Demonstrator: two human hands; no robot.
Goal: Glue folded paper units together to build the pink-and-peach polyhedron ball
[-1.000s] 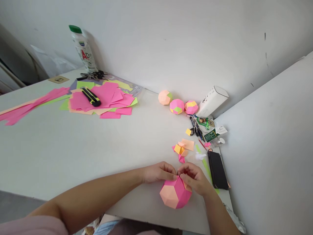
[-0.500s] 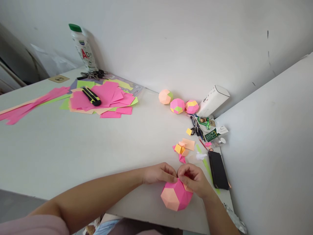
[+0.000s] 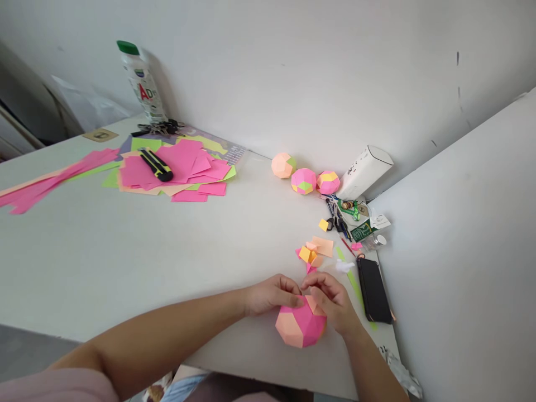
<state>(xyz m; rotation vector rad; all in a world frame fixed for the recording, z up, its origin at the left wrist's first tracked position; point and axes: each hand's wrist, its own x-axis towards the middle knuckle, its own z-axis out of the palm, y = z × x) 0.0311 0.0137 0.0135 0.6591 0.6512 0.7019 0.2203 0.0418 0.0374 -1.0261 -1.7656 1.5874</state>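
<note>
A faceted paper ball (image 3: 302,325) in pink and peach is held near the table's front edge. My left hand (image 3: 278,294) grips its upper left, thumb on a pink face and fingers curled behind. On the upper right, my right hand (image 3: 330,298) is closed at the ball's top, its thumb by a peach face; the far fingertips are partly hidden. Just beyond my hands lies a small heap of folded paper pieces (image 3: 309,255) in orange, peach and pink.
Three finished-looking paper balls (image 3: 304,181) sit by the wall beside a white container (image 3: 365,172). Scissors (image 3: 337,218), a black pouch (image 3: 374,290) and a small jar (image 3: 374,242) line the right side. A utility knife (image 3: 156,164) rests on coloured paper sheets (image 3: 180,162) at left.
The ball has tipped and moved slightly upward, showing its faces at a new angle. My right hand has shifted a little up with it.
</note>
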